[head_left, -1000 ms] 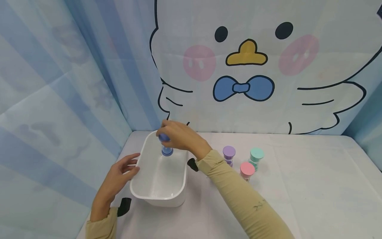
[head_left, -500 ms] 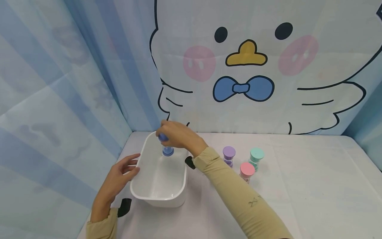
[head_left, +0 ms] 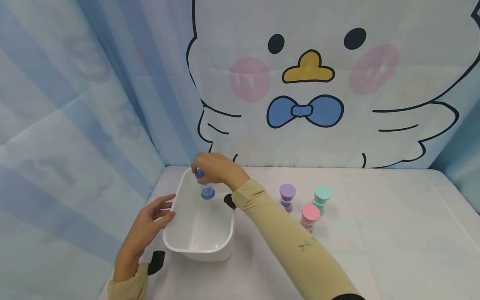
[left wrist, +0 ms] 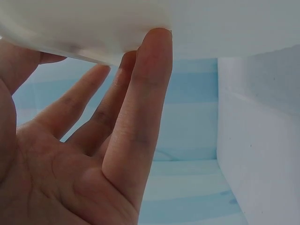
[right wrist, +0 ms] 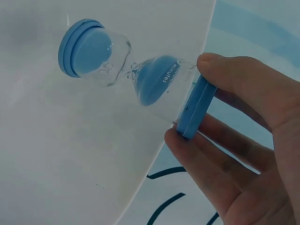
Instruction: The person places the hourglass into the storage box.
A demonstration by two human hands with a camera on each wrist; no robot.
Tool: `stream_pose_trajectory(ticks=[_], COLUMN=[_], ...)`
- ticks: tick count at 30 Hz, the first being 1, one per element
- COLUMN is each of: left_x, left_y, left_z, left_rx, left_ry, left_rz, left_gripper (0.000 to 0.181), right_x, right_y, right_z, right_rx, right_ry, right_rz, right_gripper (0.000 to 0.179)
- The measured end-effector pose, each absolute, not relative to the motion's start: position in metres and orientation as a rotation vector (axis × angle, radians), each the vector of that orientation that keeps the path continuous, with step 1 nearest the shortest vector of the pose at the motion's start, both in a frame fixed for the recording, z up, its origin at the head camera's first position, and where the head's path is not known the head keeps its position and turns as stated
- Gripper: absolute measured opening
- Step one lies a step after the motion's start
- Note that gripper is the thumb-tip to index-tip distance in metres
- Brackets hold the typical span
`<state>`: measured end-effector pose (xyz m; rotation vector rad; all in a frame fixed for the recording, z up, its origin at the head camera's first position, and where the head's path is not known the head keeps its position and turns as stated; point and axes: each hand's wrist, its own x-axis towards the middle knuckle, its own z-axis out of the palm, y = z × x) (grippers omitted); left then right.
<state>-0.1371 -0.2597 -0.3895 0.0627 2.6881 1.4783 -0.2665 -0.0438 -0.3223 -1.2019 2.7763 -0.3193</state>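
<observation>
In the head view, a blue hourglass hangs at the far end of a white plastic bin, inside its rim. My right hand pinches its upper cap between thumb and fingers. The right wrist view shows clear glass with blue sand in both bulbs of the hourglass, which looks tilted there. Against the bin's left side rests my left hand. Its fairly straight fingers touch the outer wall of the bin in the left wrist view.
Right of the bin, three more hourglasses stand close together on the white table: purple, mint green and pink. A curtain hangs along the left, and a cartoon-printed cloth covers the back.
My right hand has shifted slightly left with the blue hourglass, its forearm following. The left hand and the bin stay almost the same.
</observation>
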Motion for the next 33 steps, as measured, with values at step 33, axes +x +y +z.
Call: stream_pose_trajectory(ticks=[33], left_x=[-0.136], left_y=[-0.259], left_z=[-0.390], left_rx=[0.060], left_ry=[2.663], left_rz=[1.513], left_gripper=[0.054], right_x=[-0.271], right_y=[-0.064], right_z=[-0.346], right_rx=[-1.044], right_ry=[2.698], right_rz=[-0.283], right_gripper=[0.028])
